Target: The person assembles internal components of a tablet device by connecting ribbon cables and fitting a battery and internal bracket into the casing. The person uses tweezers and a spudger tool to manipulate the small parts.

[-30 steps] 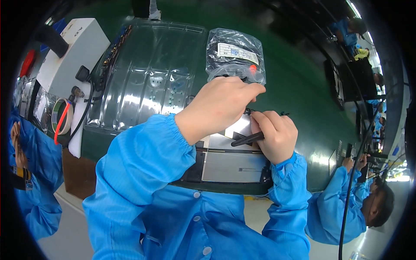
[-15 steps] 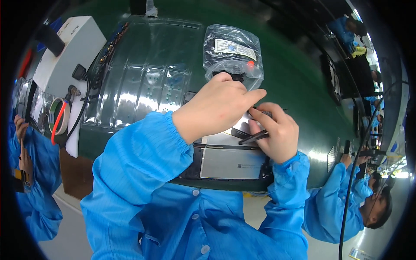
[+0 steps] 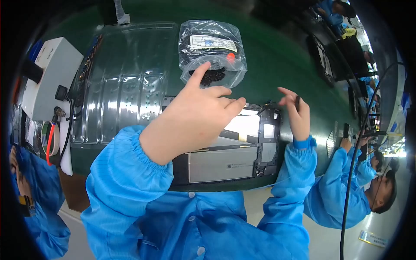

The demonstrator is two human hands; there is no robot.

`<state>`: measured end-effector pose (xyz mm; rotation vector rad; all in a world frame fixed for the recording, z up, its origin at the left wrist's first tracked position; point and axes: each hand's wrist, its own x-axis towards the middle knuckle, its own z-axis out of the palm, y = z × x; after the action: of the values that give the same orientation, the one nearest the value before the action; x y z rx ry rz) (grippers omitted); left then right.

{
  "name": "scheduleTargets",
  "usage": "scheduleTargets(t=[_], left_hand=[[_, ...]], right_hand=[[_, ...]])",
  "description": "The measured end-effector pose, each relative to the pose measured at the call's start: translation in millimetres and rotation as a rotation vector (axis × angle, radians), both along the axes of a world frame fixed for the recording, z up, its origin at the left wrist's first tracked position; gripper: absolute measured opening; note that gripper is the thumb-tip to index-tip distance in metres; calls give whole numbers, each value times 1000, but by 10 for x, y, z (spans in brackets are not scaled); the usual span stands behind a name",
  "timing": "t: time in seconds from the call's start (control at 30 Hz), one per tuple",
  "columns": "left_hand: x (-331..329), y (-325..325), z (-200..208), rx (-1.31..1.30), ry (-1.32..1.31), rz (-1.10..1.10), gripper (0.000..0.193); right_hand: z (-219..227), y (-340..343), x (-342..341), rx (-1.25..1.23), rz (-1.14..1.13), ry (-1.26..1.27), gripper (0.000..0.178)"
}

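Observation:
My left hand (image 3: 188,117) is over the left part of an opened tablet-like device (image 3: 269,149), fingers spread. Its index finger reaches the mouth of a clear plastic bag (image 3: 236,37) of small black parts (image 3: 212,77); no held thing shows in this hand. Right of the device, my right hand (image 3: 300,116) is raised off it, fingers curled around black tweezers (image 3: 297,103), of which only a short dark piece shows. A flat grey battery (image 3: 223,165) fills the device's near side. My left hand and wrist hide the device's left part.
A clear ribbed plastic tray (image 3: 125,95) lies on the green mat at left. Beyond it stand a white box (image 3: 54,73) with black cables and a tape roll (image 3: 51,139). Co-workers in blue sit at both sides. A black cable (image 3: 349,195) hangs at right.
My hands have moved apart: the right one went right, off the device, and the left one opened with its index finger at the bag. The view has shifted, uncovering more of the device.

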<state>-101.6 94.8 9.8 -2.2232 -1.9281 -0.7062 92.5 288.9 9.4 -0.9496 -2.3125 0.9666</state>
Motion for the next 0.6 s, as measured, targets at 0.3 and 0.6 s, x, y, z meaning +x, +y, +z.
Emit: scheduleTargets(t=[0.3,0.6], left_hand=[[-23,-49,46,-41,-72,-38,43],[-14,-58,34,-54,-31,-18,34]], right_hand=[[157,-104,-8,-315,97,100,18],[135,-250,199,-299,9,191,23]])
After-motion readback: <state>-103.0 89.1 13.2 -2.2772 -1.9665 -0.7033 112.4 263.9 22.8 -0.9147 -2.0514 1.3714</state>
